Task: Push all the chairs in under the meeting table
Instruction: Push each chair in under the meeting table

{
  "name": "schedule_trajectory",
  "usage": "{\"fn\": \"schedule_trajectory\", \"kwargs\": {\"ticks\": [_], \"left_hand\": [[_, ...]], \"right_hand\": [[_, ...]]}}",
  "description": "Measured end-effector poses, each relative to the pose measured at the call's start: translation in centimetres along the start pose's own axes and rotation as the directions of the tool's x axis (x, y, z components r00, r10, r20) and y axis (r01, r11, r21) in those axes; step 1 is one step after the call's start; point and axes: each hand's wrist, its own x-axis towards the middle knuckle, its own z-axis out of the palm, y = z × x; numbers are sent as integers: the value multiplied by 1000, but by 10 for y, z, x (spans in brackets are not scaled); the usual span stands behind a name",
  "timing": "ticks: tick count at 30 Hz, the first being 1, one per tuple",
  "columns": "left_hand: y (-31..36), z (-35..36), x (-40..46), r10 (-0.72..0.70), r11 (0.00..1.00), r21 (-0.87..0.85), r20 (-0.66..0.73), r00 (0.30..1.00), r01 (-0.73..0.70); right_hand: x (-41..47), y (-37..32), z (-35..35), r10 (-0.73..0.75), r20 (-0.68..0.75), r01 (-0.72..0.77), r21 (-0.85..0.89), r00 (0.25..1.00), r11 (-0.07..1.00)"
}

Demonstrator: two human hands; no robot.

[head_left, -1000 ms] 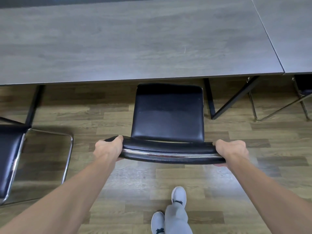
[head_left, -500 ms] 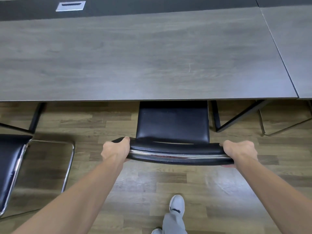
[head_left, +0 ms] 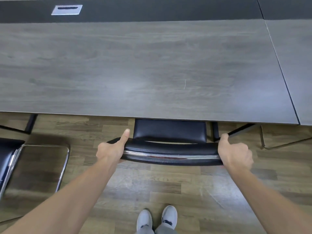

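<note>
the black chair (head_left: 170, 130) stands with most of its seat tucked under the grey worktop (head_left: 135, 68), its backrest just outside the edge. the left hand (head_left: 112, 150) and right hand (head_left: 233, 152) each have a grip grasping one end of the backrest, thumbs raised. another chair (head_left: 10, 159) stands out on the wooden floor (head_left: 168, 186), left.

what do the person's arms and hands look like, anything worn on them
Both forearms are bare, with no sleeves in view. The left hand and right hand show no gloves, rings, watch or wristband. Lower down, white shoes and grey trouser legs show.
</note>
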Motion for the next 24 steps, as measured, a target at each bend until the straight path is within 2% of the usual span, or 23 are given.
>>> {"fn": "schedule_trajectory", "kwargs": {"ticks": [3,16,24], "left_hand": [[7,2,3,19,1000,-17,-5,1000,-19],[52,17,20,41,999,30,-27,999,-40],[69,23,34,65,997,48,-49,997,-62]], "right_hand": [[2,-7,5,-35,-69,35,3,997,999],[32,-49,1,-117,-50,115,-28,992,993],[40,-65,8,-59,-52,59,0,997,998]]}}
